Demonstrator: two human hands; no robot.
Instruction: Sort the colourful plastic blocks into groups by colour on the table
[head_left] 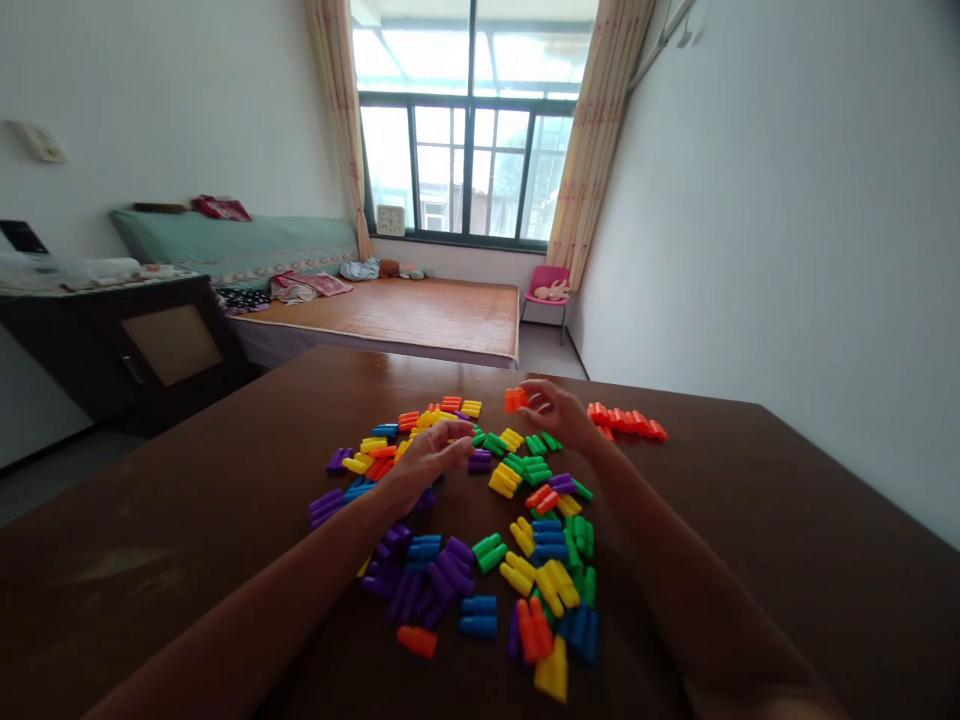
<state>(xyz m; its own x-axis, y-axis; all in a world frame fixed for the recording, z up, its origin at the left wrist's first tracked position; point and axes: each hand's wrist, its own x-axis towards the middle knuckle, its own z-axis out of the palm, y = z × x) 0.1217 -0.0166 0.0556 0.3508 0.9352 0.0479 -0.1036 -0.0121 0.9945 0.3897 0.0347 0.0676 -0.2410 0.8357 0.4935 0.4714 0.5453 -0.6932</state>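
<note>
My right hand (559,412) is closed on an orange peg-shaped plastic block (515,400), gripped by the fingertips above the far part of the brown table (697,510). My left hand (436,456) hovers over the colourful blocks with its fingers apart and nothing visible in them. Near its fingertips lies a purple block (480,461). Yellow blocks (505,481), green blocks (491,552), purple blocks (448,582) and blue blocks (478,616) are scattered loosely between my arms. To the right of my right hand, several orange blocks (628,421) lie close together in a row.
Beyond the table stands a bed (427,310) with a woven mat and some cloths. A pink chair (547,285) holds a soft toy near the window. At the left is a dark cabinet (165,345); a white wall (787,220) runs along the right.
</note>
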